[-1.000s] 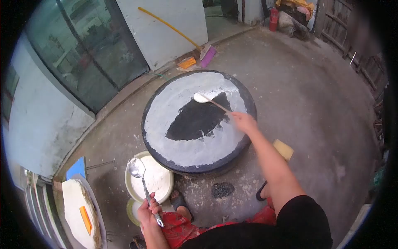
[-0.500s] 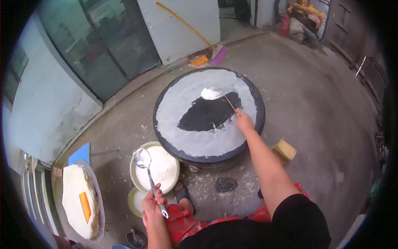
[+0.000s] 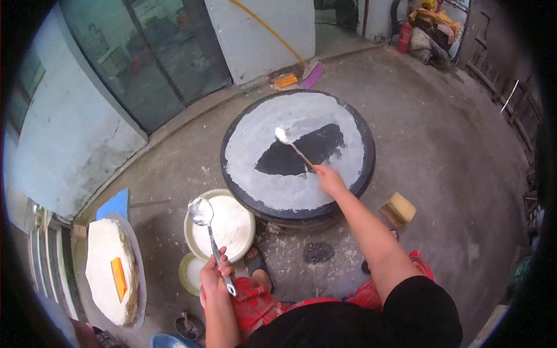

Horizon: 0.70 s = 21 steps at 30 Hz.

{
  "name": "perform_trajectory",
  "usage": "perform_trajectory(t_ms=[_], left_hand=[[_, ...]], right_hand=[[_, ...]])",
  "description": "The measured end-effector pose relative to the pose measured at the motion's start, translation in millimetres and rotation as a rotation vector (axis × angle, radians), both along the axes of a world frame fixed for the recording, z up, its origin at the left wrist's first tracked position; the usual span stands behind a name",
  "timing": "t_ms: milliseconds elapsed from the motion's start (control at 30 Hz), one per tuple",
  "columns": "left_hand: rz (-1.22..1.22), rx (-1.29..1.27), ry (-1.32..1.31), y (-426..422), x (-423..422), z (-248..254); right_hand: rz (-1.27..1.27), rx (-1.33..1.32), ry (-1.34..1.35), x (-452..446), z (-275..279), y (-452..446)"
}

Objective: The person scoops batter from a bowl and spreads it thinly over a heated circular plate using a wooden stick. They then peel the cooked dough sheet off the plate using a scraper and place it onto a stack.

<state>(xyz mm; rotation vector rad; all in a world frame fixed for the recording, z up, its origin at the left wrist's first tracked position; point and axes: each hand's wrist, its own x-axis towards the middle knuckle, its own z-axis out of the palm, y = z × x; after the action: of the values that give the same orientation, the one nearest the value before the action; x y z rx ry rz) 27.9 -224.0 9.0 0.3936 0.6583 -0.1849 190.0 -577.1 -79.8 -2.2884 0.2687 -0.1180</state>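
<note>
My left hand (image 3: 217,274) is closed around the handle of a metal ladle (image 3: 201,212), its bowl smeared with white and held over a basin of white batter (image 3: 232,229). In my right hand (image 3: 329,180) is a thin-handled spreader (image 3: 300,154), its far end covered by a lump of white batter (image 3: 282,136) that hides its shape. That end rests at or just above a large round black griddle (image 3: 371,153). A pale batter layer (image 3: 255,188) coats most of the griddle, leaving a dark bare patch (image 3: 290,156) in the middle.
Left of me stands a stack of pale flat sheets (image 3: 104,272) with an orange scraper (image 3: 119,278) on top. A smaller bowl (image 3: 188,272) sits beside the basin. A yellow block (image 3: 398,209) lies right of the griddle; a broom (image 3: 313,75) leans behind it.
My right hand has moved left and slightly nearer, swinging the spreader's end leftward with the batter lump. The bare patch has narrowed along its upper side. My left hand still holds the ladle.
</note>
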Motion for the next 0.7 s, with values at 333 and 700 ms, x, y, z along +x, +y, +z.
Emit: perform_trajectory(t_ms=[333, 700], left_hand=[[0.024, 0.020, 0.005, 1.1, -2.6, -2.0], [-0.014, -0.044, -0.023, 6.1, -3.7, -3.9]], right_hand=[[0.129, -0.078, -0.023, 19.6, 5.7, -13.7], [0.077, 0.072, -0.034, 0.8, 6.7, 0.7]])
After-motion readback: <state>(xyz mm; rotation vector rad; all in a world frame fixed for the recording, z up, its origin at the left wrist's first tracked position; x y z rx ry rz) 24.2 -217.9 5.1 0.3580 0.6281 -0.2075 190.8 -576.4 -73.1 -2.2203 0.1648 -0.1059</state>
